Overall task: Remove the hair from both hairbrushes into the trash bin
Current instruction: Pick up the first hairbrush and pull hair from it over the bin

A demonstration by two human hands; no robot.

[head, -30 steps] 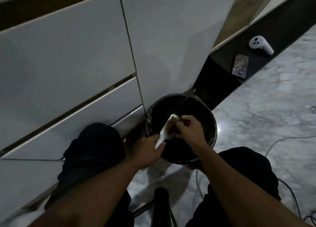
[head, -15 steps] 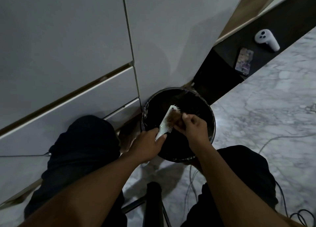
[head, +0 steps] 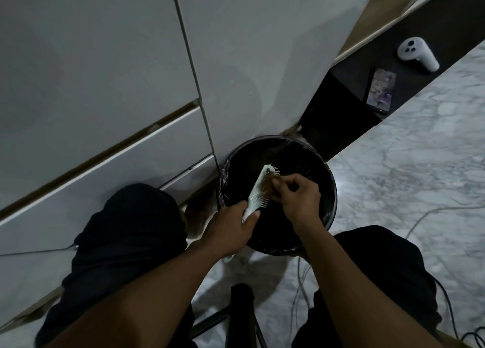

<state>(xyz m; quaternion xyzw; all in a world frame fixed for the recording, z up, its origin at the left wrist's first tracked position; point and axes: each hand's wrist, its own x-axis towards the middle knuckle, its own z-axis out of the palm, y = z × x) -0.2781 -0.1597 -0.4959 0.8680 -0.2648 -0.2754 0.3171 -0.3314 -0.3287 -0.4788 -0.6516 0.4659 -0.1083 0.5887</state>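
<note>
A pale green hairbrush (head: 258,189) with brown hair caught in its bristles is held tilted over the round black trash bin (head: 331,185). My left hand (head: 231,228) grips the brush by its handle at the bin's near-left rim. My right hand (head: 296,195) is over the bin, its fingers pinched on the clump of hair (head: 268,183) at the bristles. A bit of a second pale object (head: 227,259) shows on the floor under my left wrist; I cannot tell what it is.
White cabinet doors and drawers (head: 131,85) rise behind the bin. A dark ledge at the upper right carries a phone (head: 381,89) and a white controller (head: 417,54). Marble floor (head: 406,177) with cables (head: 430,214) lies right; a black stand (head: 240,313) is between my knees.
Both hands and the brush have stayed over the bin, and the view has shifted slightly. My right fingers have kept working at the hair on the bristles.
</note>
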